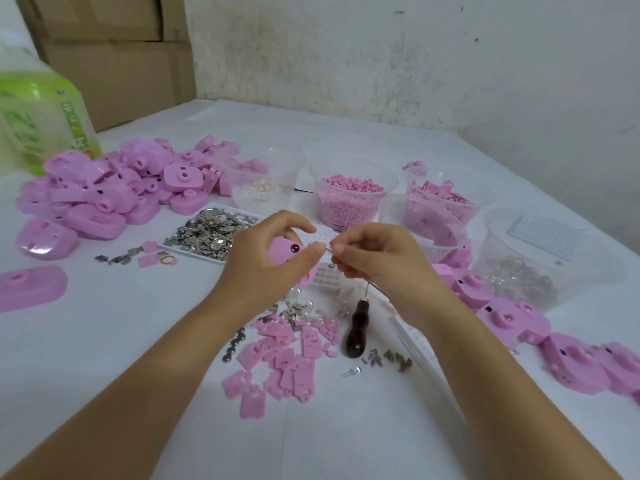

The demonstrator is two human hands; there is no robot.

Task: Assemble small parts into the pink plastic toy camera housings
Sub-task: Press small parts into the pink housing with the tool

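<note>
While the left hand (266, 261) grips one housing (282, 254) over the table (104, 358) and the right hand (377, 258) pinches a tiny part (328, 250) beside it, the big pile (104, 192) looks left to do.

Two arms of one person show in the picture, the left arm (138, 393) and the right arm (491, 382). Both are bare all the way from the bottom edge up to the wrist. The left hand (249, 271) and the right hand (381, 261) are bare too, with slim fingers (356, 235) and short, plain nails where they show.
</note>
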